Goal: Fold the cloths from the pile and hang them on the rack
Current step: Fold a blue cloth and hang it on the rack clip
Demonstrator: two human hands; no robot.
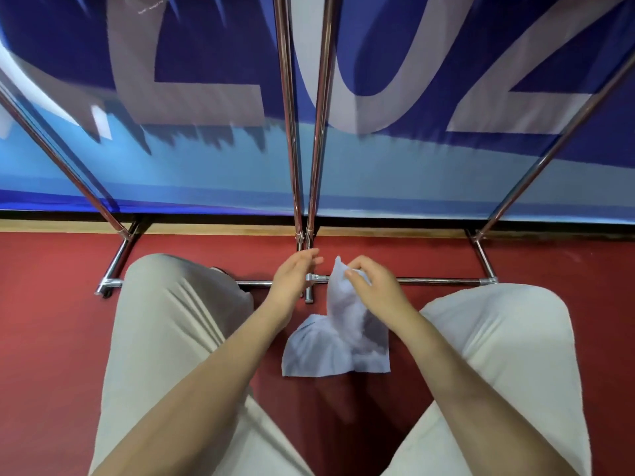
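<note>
A red floor (51,338) runs up to a big blue banner (395,63) with pale lettering along the back. In front of the banner stands a chrome rack (292,132): 4 poles rise from a low base rail. 2 knees in light trousers (165,321) frame the middle. Between them a pale cloth (340,352) lies partly on the floor, its top corner lifted. The right hand (372,281) pinches that raised corner. The left hand (295,273) hovers just beside the cloth, near the rack's base joint, fingers relaxed and grasping nothing.
</note>
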